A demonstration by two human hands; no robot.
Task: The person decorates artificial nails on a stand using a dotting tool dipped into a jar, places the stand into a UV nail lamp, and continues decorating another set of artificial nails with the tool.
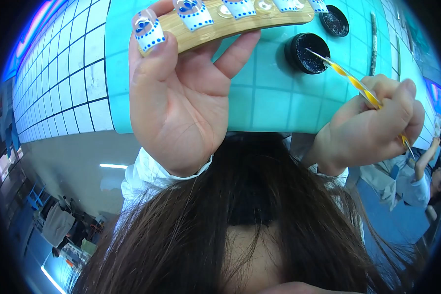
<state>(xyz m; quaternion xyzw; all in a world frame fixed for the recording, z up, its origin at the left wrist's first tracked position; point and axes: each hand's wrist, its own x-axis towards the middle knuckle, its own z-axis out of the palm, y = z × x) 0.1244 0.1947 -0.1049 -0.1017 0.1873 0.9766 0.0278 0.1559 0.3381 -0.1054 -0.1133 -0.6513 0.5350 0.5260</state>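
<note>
My left hand [181, 103], palm up, grips a curved wooden nail display stand [220, 29] between thumb and fingers. Several false nails [194, 14] sit along the stand. They have white tips, blue dots and some blue heart-like marks. My right hand [377, 122] is closed round a dotting tool [350, 77] with a yellow and white twisted handle. The tool's thin metal tip is over the mouth of a small black jar [306, 54]; I cannot tell if it touches the dark contents. The stand's top edge is partly out of view.
Behind the jar lies its round black lid or a second black pot [334, 21]. A thin speckled stick [374, 44] lies to the right on the teal mat [264, 108]. White tiles [63, 73] flank the mat. Another person [416, 186] sits at far right.
</note>
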